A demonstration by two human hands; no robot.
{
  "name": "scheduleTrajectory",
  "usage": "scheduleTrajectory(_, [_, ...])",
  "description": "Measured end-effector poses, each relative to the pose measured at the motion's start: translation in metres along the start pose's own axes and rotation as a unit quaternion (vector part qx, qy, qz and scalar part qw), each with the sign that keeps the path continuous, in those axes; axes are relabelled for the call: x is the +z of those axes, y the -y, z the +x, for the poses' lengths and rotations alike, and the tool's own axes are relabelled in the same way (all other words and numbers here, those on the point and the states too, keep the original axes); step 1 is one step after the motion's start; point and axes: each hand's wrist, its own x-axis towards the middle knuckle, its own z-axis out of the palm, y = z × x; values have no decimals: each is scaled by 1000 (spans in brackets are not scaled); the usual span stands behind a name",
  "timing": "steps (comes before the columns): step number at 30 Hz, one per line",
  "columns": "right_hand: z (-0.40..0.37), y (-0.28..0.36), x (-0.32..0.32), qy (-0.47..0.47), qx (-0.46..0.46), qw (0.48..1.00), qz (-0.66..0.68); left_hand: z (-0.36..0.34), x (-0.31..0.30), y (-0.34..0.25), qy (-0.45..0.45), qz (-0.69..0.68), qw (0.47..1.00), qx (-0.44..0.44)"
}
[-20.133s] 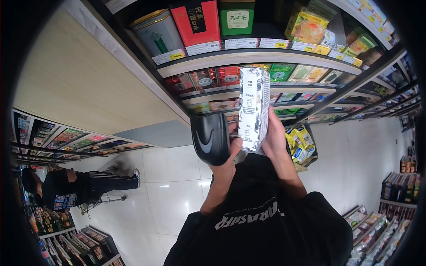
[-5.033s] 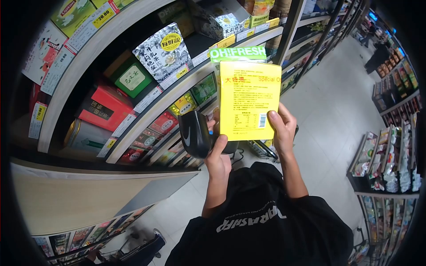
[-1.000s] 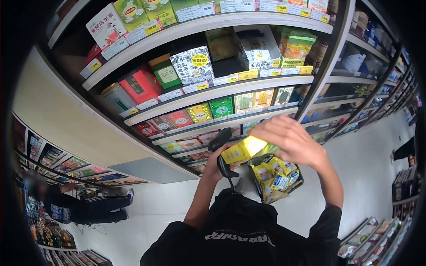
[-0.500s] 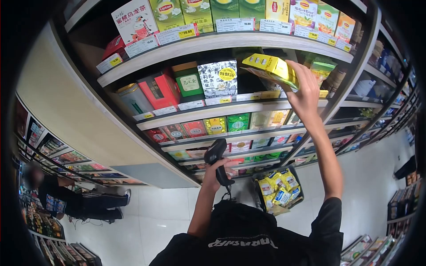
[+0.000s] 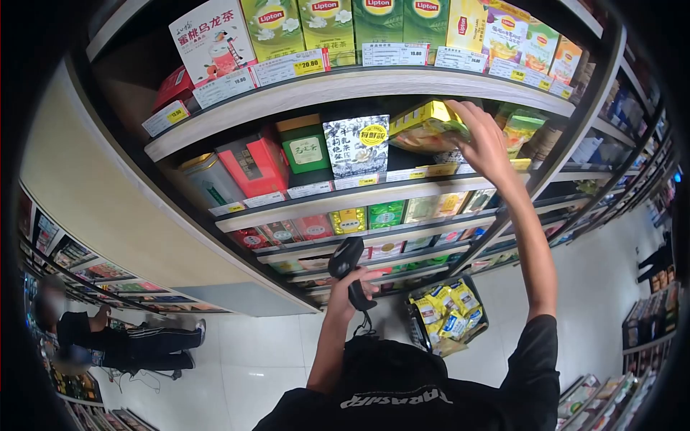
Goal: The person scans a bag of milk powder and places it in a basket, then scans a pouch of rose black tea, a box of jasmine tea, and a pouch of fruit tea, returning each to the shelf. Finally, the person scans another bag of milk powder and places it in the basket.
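My right hand grips a yellow box by its right end, at the second shelf from the top. The box is tilted, and part of it lies behind my fingers. To its left stands a black-and-white box with a yellow round label. Lower down and to the left, my left hand is wrapped round the handle of a black handheld scanner, whose cable hangs down toward my body.
Lipton boxes line the upper shelf. Red and green boxes stand further left. A black basket of yellow packets is on the floor. Another person stands at the left.
The yellow box has turned, now showing more of its front side, and sits lower at the shelf. My left hand and the scanner have shifted slightly down in view.
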Motion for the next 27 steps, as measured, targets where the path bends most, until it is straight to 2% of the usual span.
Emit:
scheduleTrajectory(6, [34, 2, 8, 177, -53, 983, -14, 4, -3, 3, 20, -13, 999, -24])
scheduleTrajectory(9, [48, 1, 20, 230, 2, 973, -24, 3, -2, 2, 25, -8, 999, -32])
scheduleTrajectory(10, [51, -3, 26, 222, 21, 974, -30, 2, -1, 1, 24, -4, 999, -34])
scheduleTrajectory(13, [65, 3, 23, 278, 121, 953, -28, -1, 0, -2, 26, 6, 999, -27])
scheduleTrajectory(14, [62, -2, 27, 239, 104, 965, -6, -1, -1, -2, 21, -1, 999, -30])
scheduleTrajectory(18, [48, -1, 25, 212, 113, 969, -65, -2, -9, -2, 5, -6, 999, -31])
scheduleTrajectory(21, [7, 4, 27, -11, 6, 995, -95, 0, -21, -1, 3, -1, 1000, -18])
scheduleTrajectory(22, [-15, 8, 29, -53, -3, 994, -91, 3, -30, 0, 3, 6, 1000, -11])
scheduleTrajectory(25, [-115, 24, 42, -85, 113, 990, 17, 3, -58, 6, -52, 56, 997, 13])
scheduleTrajectory(27, [-220, 33, 75, -3, 307, 945, 109, 3, -82, 10, -96, 134, 986, 21])
